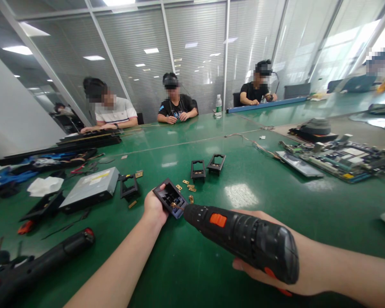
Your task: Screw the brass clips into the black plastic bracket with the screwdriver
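Note:
My left hand point(156, 208) is closed around a black rectangular plastic frame point(167, 188), tilted with its hollow side up. Inside the frame sits a small brass-coloured piece. My right hand point(253, 261) grips a black cordless drill point(240, 235) with an orange switch on top. The drill's nose points left into the frame, its tip close to the brass piece; whether they touch I cannot tell. Several loose brass plates point(191, 187) lie on the table just beyond. Two similar black frames point(198, 170) stand behind them, and another black frame point(129, 187) stands to the left.
A silver disc drive point(91, 188) lies at left on the green table point(244, 265). In front of it rests a second black power tool point(51, 256). Circuit boards point(349, 156) and a smartphone point(298, 164) occupy the right. Three people sit across, near a water bottle point(218, 106).

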### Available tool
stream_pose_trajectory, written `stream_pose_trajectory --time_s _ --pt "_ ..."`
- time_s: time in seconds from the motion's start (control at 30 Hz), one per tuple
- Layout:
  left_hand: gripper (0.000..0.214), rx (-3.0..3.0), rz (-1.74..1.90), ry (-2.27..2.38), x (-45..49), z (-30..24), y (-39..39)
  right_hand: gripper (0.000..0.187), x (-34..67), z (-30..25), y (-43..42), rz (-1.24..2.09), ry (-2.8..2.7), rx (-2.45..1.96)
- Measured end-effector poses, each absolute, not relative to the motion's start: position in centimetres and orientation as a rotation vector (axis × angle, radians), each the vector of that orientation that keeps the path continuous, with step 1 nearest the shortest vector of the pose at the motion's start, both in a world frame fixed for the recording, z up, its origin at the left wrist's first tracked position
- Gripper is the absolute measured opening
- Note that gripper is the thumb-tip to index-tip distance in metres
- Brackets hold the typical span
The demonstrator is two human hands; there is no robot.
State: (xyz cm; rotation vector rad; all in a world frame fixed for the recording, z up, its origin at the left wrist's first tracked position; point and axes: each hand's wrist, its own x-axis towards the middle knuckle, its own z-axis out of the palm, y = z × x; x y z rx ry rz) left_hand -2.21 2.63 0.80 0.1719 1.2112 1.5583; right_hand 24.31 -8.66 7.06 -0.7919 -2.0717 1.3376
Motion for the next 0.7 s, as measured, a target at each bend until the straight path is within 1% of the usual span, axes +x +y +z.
stream_pose_trajectory --time_s 0.13,0.27,0.43,0.6,0.7 --pt "0.009 0.246 1.516 1.237 -2.36 0.58 2.75 0.026 24.28 6.91 -8.83 1.376 -2.035 -0.786" --pt "0.008 0.243 1.516 1.246 -2.38 0.53 2.79 0.025 24.31 6.57 -8.98 1.292 -2.039 -0.800" --pt "0.009 0.230 1.522 1.230 -2.43 0.43 2.85 0.019 24.15 6.44 -8.98 1.332 -1.983 -0.779" --pt "0.008 0.235 1.528 1.241 -2.53 0.31 2.86 0.022 24.03 6.56 -8.89 1.353 -1.989 -0.807" --pt "0.009 0.251 1.527 1.238 -2.59 0.21 2.89 0.021 24.02 6.64 -8.89 1.351 -2.008 -0.781"
